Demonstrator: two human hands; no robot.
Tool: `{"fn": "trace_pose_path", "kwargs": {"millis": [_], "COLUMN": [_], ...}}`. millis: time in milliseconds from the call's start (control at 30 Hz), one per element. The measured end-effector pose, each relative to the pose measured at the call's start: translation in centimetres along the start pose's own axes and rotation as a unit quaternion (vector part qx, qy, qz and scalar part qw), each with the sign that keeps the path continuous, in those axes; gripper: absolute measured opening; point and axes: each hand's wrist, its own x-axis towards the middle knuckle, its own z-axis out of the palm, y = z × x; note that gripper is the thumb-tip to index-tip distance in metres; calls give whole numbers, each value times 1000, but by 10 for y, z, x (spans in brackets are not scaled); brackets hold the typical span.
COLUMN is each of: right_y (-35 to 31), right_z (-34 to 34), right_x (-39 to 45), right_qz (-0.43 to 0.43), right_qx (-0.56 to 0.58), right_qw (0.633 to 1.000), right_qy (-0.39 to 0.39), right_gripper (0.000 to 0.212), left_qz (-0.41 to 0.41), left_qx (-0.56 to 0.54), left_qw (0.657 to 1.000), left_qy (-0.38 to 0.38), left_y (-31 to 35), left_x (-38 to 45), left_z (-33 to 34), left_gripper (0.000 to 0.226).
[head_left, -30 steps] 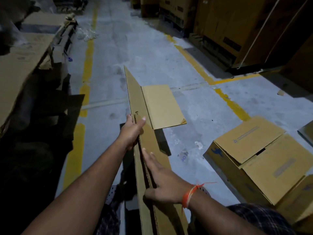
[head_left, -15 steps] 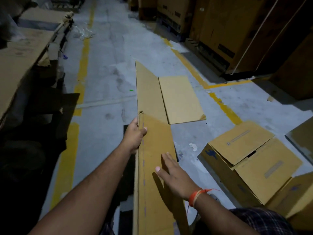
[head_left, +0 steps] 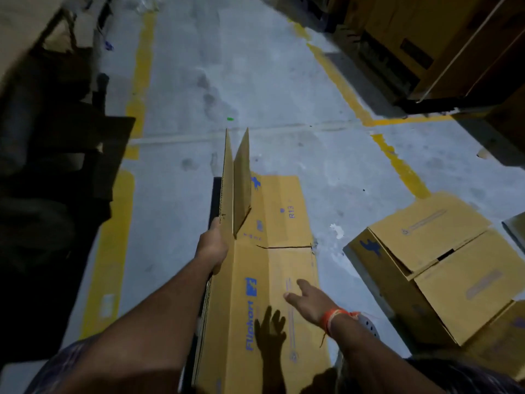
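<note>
- The left hand [head_left: 212, 248] grips the flattened carton [head_left: 247, 294] at its left folded edge; the thumb points up along the edge and the fingers are hidden behind the board
- The right hand [head_left: 308, 301] is open and holds nothing, its fingers spread and nearly straight; it hangs over the carton's wide panel, to the right of the grip and nearer the person
- Its shadow [head_left: 270, 334] falls on the panel just left of it and apart from it, beside the blue lettering
- The carton runs from the near edge of the view, past the grip and on beyond it, printed face up
- Just beyond the grip, two narrow flaps [head_left: 241, 180] stand up edge-on, close together
- To the right of the grip a wider flap [head_left: 279, 206] lies flat, marked R13, with a slit between it and the panel
- An orange thread [head_left: 333, 318] is tied round the right wrist
- Well to the right of both hands a made-up box [head_left: 426, 268] sits on the grey floor [head_left: 255, 81], apart from the carton, its top flaps shut
- A yellow line [head_left: 142, 66] runs along the floor to the left of the grip and beyond it
</note>
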Motion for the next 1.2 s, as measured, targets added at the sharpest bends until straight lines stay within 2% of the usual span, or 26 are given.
{"fn": "trace_pose_path", "kwargs": {"millis": [133,233,367,433,567,667,867,1033,1200], "right_y": [20,33,46,50,60,69,94,108,112], "right_z": [-10,-11,-10,-11,-14,-18,-31,-31,-20], "right_x": [54,93,142,164,202,225,251,267,275], "right_qz": [38,60,88,99,110,117,149,169,162], "right_qx": [20,19,37,57,87,89,118,165,167], "right_qw": [999,998,995,993,988,986,970,961,966], "right_qy": [27,26,31,41,62,82,154,147,115], "right_gripper": [66,64,64,63,62,66,64,76,78], "left_qz": [-42,-54,-6,29,61,49,-7,-41,-67], "left_qx": [10,8,2,18,52,66,58,77,74], "left_qw": [999,998,998,997,997,996,996,992,990], "left_qy": [-4,19,68,70,4,-15,61,90,95], "left_y": [-25,-41,-60,-67,-85,-94,-101,-100,-100], "left_x": [20,32,42,47,65,78,88,92,94], "left_z": [33,48,56,54,50,50,60,64,64], "left_gripper": [65,68,93,98,84,71,76,75,78]}}
